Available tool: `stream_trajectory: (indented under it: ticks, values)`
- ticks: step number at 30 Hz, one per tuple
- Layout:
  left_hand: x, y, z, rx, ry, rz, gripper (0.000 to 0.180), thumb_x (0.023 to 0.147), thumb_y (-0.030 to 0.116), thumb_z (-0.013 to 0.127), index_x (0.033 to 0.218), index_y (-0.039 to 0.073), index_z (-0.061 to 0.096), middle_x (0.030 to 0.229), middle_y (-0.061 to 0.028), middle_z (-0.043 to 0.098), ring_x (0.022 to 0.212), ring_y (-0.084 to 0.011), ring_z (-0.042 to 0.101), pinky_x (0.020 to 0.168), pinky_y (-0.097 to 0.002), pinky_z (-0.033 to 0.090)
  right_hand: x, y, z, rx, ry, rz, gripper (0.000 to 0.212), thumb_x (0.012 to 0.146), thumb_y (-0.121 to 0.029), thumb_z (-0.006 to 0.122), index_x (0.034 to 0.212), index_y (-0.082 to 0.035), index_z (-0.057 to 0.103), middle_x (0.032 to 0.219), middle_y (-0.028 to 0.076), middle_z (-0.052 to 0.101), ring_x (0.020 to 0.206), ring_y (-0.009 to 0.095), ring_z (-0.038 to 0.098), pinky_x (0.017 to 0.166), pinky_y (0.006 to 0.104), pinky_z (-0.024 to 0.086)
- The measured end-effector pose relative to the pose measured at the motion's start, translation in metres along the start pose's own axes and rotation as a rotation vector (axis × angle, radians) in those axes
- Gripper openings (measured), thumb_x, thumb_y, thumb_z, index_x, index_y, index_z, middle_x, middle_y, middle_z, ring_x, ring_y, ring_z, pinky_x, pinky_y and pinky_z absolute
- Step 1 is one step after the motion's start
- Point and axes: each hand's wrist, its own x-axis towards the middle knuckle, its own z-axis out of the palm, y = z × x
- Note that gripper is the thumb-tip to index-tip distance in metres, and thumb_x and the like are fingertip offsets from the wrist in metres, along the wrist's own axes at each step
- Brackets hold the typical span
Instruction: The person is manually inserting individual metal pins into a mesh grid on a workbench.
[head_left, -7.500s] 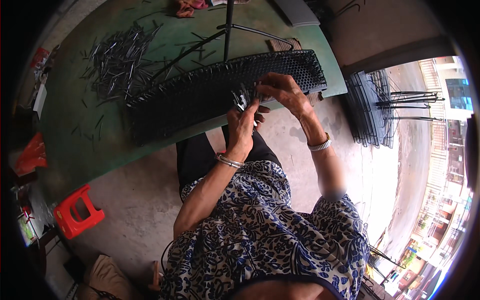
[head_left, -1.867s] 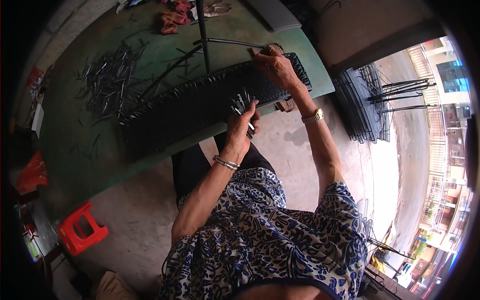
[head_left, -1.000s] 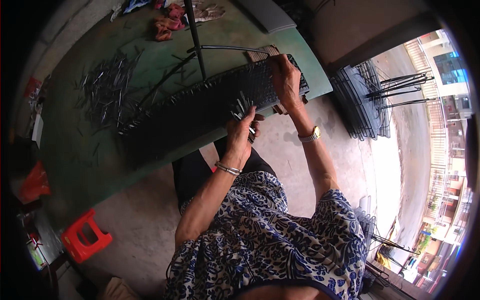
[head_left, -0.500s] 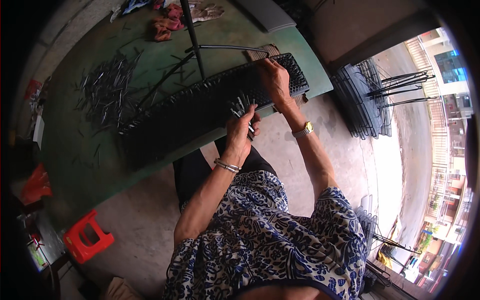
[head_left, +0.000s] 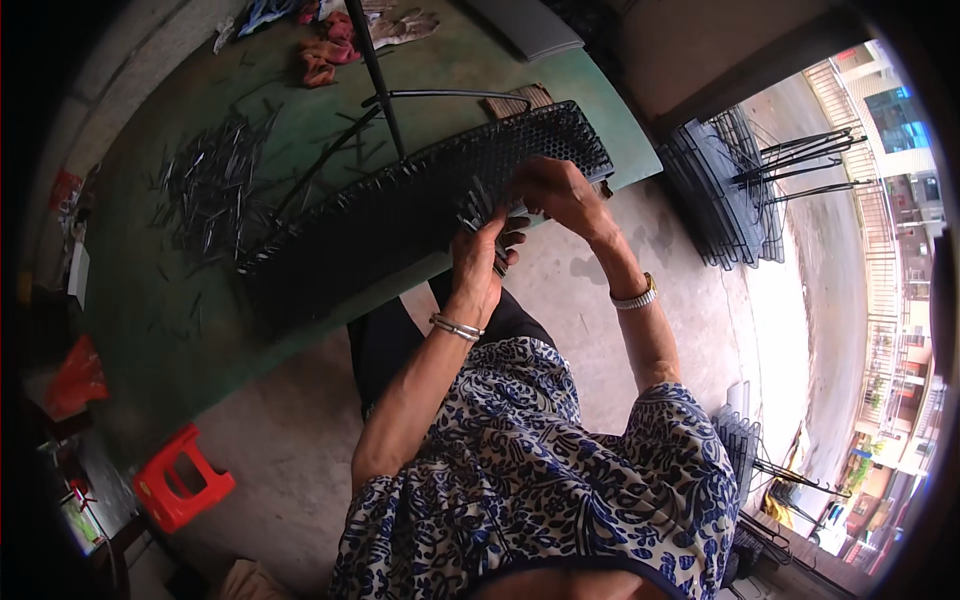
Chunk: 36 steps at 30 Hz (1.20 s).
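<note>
A long black mesh rack (head_left: pixel 545 135) with a raised rim lies slantwise on the green table in front of me. My left hand (head_left: pixel 476 268) is closed around a bunch of thin dark strips (head_left: pixel 476 203), which fan out above the thumb over the rack's near side. My right hand (head_left: pixel 565 197) is just right of the bunch, its fingers bent down toward the strips. Its fingertips are in shadow, so what they pinch, if anything, is hidden. Black rods (head_left: pixel 383 90) rise from the rack's far side. A loose pile of similar strips (head_left: pixel 220 175) lies left of it.
Red and pale cloths (head_left: pixel 325 55) lie at the green table's (head_left: pixel 130 330) far edge, near a grey panel (head_left: pixel 525 28). Cardboard (head_left: pixel 517 100) shows behind the rack. A red stool (head_left: pixel 185 480) stands on the floor at left; black wire racks (head_left: pixel 720 190) are stacked at right.
My right hand has left the rack's far rim and come back toward me, close to the strips in my left hand. The left hand has stayed nearly still.
</note>
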Motion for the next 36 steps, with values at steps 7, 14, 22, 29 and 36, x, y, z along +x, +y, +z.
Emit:
stream_trajectory:
  ticks: [7, 14, 22, 29, 36]
  values:
    - [0.011, -0.007, -0.008, -0.015, 0.005, -0.073, 0.011, 0.085, 0.017, 0.070, 0.084, 0.008, 0.063, 0.065, -0.0003, 0.057, 0.050, -0.0084, 0.048, 0.042, -0.0230, 0.034, 0.050, 0.027, -0.003, -0.414, 0.749, -0.347, 0.006, 0.090, -0.008, 0.057, 0.092, -0.003, 0.057, 0.074, 0.013, 0.063, 0.064, 0.025, 0.063, 0.060, 0.0349, 0.048]
    - [0.008, -0.002, -0.007, 0.046, -0.051, -0.082, 0.021, 0.089, 0.016, 0.066, 0.106, 0.005, 0.063, 0.072, -0.0015, 0.057, 0.055, -0.0085, 0.048, 0.046, -0.0227, 0.035, 0.073, 0.046, 0.005, -0.446, 0.710, -0.366, 0.008, 0.088, -0.009, 0.054, 0.095, -0.004, 0.056, 0.087, 0.019, 0.064, 0.078, 0.040, 0.063, 0.063, 0.0443, 0.050]
    - [0.012, -0.003, -0.003, -0.002, -0.052, -0.069, 0.018, 0.087, 0.022, 0.068, 0.097, 0.008, 0.067, 0.068, 0.0004, 0.057, 0.052, -0.0074, 0.049, 0.043, -0.0208, 0.035, 0.066, 0.045, 0.006, -0.500, 0.633, -0.256, 0.011, 0.089, -0.017, 0.056, 0.094, -0.007, 0.059, 0.086, 0.017, 0.063, 0.079, 0.039, 0.063, 0.065, 0.0456, 0.050]
    - [0.012, -0.004, -0.004, 0.059, -0.033, -0.048, 0.017, 0.086, 0.025, 0.071, 0.089, 0.008, 0.069, 0.065, 0.0017, 0.056, 0.049, -0.0056, 0.045, 0.042, -0.0214, 0.034, 0.072, 0.030, 0.000, -0.638, 0.539, -0.263, 0.012, 0.087, -0.020, 0.059, 0.095, -0.013, 0.066, 0.092, 0.012, 0.060, 0.083, 0.033, 0.062, 0.070, 0.0429, 0.049]
    - [0.006, -0.001, 0.000, 0.086, -0.025, -0.047, 0.015, 0.085, 0.022, 0.072, 0.082, 0.009, 0.066, 0.064, 0.0017, 0.056, 0.048, -0.0052, 0.044, 0.041, -0.0207, 0.032, 0.051, 0.034, -0.005, -0.594, 0.451, -0.165, 0.023, 0.088, -0.027, 0.061, 0.103, -0.011, 0.067, 0.092, 0.015, 0.063, 0.083, 0.031, 0.063, 0.069, 0.0409, 0.050]
